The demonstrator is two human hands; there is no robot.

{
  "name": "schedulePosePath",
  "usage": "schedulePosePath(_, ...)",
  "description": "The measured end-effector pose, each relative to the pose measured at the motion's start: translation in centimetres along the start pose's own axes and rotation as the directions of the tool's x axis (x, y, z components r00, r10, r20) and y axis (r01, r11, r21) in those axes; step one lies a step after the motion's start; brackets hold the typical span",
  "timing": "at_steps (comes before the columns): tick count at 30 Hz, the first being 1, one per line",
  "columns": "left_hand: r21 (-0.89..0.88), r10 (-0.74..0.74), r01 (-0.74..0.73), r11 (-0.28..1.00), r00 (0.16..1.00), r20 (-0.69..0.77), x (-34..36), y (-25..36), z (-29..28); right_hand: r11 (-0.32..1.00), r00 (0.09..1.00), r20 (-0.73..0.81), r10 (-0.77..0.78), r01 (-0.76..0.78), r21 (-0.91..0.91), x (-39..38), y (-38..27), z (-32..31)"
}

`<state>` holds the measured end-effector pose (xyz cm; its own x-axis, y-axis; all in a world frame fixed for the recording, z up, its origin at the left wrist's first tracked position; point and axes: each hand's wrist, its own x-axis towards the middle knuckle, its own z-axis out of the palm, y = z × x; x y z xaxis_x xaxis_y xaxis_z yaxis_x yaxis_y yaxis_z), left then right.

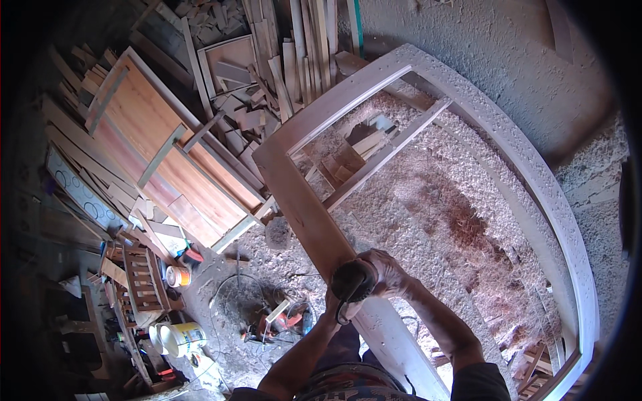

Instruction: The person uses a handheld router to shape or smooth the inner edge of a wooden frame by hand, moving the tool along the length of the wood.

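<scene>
Both my hands grip a dark, rounded power sander (352,281), which sits on the near-left rail of a large wooden frame (304,207). My left hand (334,306) wraps around its near-left side, fingers partly hidden beneath it. On its right side my right hand (386,273) is closed around the body. The tool's underside cannot be seen. Above the tool the rail looks brown and smooth; the curved far side of the frame is pale with dust and specks. A crossbar (388,155) divides the frame's opening.
Shavings and sawdust (461,220) cover the floor inside the frame. Wooden panels (157,147) lean at the left, with offcuts (244,117) and upright boards behind. White buckets (184,339), a small wooden rack (145,279), and corded tools (284,317) stand or lie at lower left.
</scene>
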<state>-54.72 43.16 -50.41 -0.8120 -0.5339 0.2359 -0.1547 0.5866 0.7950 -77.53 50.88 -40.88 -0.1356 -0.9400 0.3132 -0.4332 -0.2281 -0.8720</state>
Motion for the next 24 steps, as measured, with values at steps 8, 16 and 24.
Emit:
schedulePosePath(8,0.144,0.166,-0.149,0.978,0.98,-0.11,2.8,2.0,-2.3,1.0,1.0,0.004,-0.015,0.015,0.014,1.4,0.8,0.5)
schedulePosePath(16,0.098,0.1,-0.09,0.991,0.989,-0.109,6.9,7.0,-5.0,0.999,0.999,-0.028,-0.044,0.045,0.023,3.0,0.6,0.4)
schedulePosePath(24,0.138,0.111,-0.102,0.985,0.992,-0.06,6.1,2.5,-5.0,0.996,1.0,-0.001,0.015,-0.015,0.092,4.8,0.1,0.5)
